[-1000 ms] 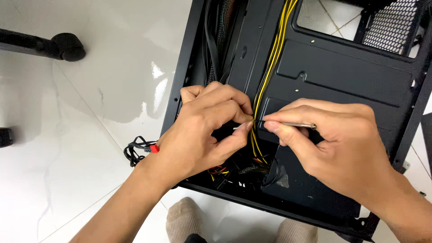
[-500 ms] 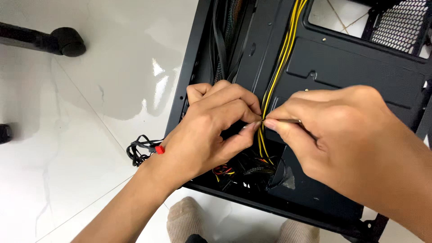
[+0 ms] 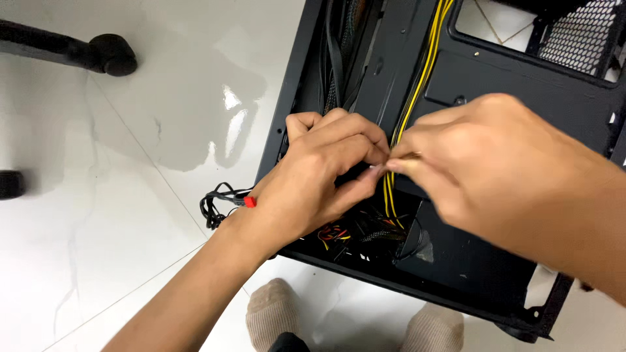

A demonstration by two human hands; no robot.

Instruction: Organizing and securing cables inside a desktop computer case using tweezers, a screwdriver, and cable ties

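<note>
1. Head view: I see the black computer case [image 3: 495,98] lying on the white tiled floor [image 3: 130,195], its open side up.
2. A bundle of yellow cables [image 3: 417,78] runs down the middle of the case and passes between both hands.
3. Left hand [image 3: 313,182]: fingers curled, thumb and forefinger pressed together on a thin pale strip just beside the yellow cables. I cannot tell what the strip is.
4. Right hand [image 3: 495,169]: fingertips pinched on the same spot from the other side, touching the left fingertips. It is blurred.
5. Below the hands, a tangle of black, red and yellow wires [image 3: 345,233] lies in the case bottom.
6. A black cable loop with a red connector [image 3: 250,201] spills onto the floor by the left wrist.
7. Two socked feet [image 3: 274,313] sit at the bottom edge; a black chair base [image 3: 78,52] is top left.
</note>
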